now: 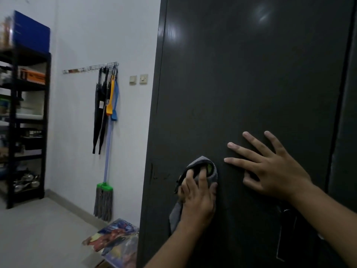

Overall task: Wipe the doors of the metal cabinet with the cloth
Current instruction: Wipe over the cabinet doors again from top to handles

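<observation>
Looking well to the left of the dark cabinet door (251,84), we see a black shelf rack (29,122) loaded with boxes and pans, a blue box (31,31) on its top. Nearer the door, a hook rail (90,67) on the white wall carries folded black umbrellas (99,113), and a mop (104,202) hangs below them with its grey strands close to the floor. Two wall switches (138,79) sit just left of the door's edge, and colourful printed bags (116,238) lie on the floor at its foot.

On the door's lower part, our left hand (199,198) presses the grey cloth (201,161) against the metal, fingers curled into the bunched fabric and gripping it. A loose tail of cloth hangs below the wrist. Just right of the cloth, our right hand (270,171) lies flat on the same door, fingers spread and straight, holding nothing. Below that wrist a recessed handle (286,235) shows, partly hidden by the forearm. A second panel borders the door on the right.
</observation>
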`<state>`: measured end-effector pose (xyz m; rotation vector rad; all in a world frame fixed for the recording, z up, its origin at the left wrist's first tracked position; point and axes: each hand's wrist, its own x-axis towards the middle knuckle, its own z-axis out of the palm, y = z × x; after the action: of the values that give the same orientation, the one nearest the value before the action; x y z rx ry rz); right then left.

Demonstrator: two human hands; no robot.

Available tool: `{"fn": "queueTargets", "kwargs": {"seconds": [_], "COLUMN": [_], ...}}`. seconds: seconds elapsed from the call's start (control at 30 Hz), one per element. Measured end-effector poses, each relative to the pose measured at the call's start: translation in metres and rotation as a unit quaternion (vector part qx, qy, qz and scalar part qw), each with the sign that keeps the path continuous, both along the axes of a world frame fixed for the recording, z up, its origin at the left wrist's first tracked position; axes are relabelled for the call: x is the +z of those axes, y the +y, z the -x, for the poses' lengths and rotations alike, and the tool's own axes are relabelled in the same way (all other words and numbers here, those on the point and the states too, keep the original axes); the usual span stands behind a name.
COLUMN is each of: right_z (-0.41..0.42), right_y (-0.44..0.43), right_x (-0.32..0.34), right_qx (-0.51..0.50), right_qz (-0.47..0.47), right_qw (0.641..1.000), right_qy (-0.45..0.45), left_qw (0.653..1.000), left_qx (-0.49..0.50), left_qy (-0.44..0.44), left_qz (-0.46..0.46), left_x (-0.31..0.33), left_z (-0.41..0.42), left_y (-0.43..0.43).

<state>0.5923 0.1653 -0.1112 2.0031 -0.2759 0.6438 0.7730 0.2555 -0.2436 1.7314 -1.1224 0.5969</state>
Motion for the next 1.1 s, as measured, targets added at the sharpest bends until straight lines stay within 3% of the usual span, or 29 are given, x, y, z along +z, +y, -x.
{"fn": "queueTargets", "kwargs": {"seconds": [0.27,0.43,0.53,0.63,0.73,0.83,1.1], "right_z": [0.000,-0.003,-0.006,-0.033,-0.072,-0.103,-0.147], "right_y": [-0.002,-0.010,-0.016,-0.009,0.010,0.026,0.037], "right_x": [-0.003,-0.004,-0.006,0.004,0.039,0.091,0.251], "right_qx": [0.008,0.038,0.060,0.097,0.117,0.112,0.064], "right_qz": [0.007,0.038,0.036,0.004,-0.025,-0.046,-0.050], "right_qw": [1.000,0.998,0.997,0.993,0.992,0.992,0.997], "right_qy": [-0.015,-0.035,-0.044,-0.062,-0.047,-0.018,-0.014], "left_qw": [0.979,0.966,0.961,0.954,0.958,0.965,0.968], "left_qx": [0.041,0.085,0.103,0.125,0.148,0.153,0.096], "left_qy": [0.002,0.023,0.007,-0.039,-0.046,-0.028,-0.022], "left_qz": [0.201,0.243,0.258,0.269,0.241,0.210,0.232], "left_x": [0.079,0.141,0.139,0.096,0.051,0.054,0.233], "left_z": [-0.070,-0.122,-0.134,-0.142,-0.142,-0.138,-0.171], "left_y": [0.001,0.006,0.005,0.000,0.004,0.015,0.019]}}
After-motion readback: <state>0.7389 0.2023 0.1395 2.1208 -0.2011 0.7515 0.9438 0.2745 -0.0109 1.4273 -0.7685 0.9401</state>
